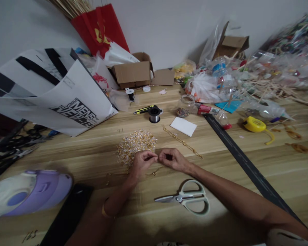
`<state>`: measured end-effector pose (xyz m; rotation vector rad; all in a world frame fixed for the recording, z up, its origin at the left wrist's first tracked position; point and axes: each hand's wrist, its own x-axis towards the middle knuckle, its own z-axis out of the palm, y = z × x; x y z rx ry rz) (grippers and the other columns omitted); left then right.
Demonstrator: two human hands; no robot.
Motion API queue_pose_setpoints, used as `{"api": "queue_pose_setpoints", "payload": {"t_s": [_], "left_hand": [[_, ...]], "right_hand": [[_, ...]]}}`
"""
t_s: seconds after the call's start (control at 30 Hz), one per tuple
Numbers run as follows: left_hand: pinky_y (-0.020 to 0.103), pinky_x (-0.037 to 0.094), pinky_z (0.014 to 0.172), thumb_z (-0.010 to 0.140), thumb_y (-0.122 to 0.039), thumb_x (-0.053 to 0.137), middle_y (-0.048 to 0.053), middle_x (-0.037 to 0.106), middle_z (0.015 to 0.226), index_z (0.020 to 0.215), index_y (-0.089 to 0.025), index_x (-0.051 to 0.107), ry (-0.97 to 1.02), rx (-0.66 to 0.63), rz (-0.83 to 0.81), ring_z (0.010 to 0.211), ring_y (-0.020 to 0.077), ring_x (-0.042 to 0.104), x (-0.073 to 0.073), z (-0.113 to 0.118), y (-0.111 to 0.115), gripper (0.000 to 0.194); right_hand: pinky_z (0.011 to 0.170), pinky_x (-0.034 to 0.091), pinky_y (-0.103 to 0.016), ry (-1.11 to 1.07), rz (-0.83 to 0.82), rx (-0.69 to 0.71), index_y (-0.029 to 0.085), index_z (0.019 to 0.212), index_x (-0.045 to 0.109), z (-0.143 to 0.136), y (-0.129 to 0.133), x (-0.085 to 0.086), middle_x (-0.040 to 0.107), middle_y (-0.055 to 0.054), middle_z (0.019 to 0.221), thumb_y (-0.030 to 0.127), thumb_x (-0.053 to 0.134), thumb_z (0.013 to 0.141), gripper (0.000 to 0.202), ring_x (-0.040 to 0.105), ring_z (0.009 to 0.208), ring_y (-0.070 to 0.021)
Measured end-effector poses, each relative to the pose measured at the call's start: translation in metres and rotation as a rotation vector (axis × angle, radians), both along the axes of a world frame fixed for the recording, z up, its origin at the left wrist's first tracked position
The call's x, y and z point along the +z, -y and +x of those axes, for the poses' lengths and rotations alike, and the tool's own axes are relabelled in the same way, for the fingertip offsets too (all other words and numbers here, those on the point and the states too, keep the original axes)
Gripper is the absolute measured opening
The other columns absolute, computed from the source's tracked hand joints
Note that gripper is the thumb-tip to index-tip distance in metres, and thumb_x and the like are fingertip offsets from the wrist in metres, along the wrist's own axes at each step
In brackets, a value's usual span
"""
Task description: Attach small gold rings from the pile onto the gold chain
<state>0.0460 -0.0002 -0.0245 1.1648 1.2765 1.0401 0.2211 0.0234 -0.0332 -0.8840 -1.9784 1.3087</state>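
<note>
At mid-frame, the left hand [143, 163] and right hand [174, 160] each pressed thumb to forefinger (anything pinched was too small to tell), tips just beside the pile of gold and clear pieces [135, 145]. Above and right, a clear jar [187, 101] held small mixed beads [182, 112].

left hand [143, 161] and right hand [174, 159] pinch, fingertips nearly meeting.
</note>
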Motion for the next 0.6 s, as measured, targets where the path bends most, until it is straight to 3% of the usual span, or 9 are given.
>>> {"api": "queue_pose_setpoints", "payload": {"t_s": [0.6], "left_hand": [[0.020, 0.046, 0.055, 0.057, -0.023, 0.074, -0.001, 0.064, 0.057, 0.065, -0.013, 0.066, 0.045, 0.019, -0.059, 0.053, 0.0101, 0.058, 0.0028, -0.0024, -0.0003, 0.016]], "right_hand": [[0.050, 0.033, -0.018, -0.050, 0.012, -0.014, 0.012, 0.072, 0.057, 0.0007, 0.0017, 0.0028, 0.051, 0.000, 0.063, 0.024, 0.054, 0.080, 0.014, 0.043, 0.056, -0.0084]]}}
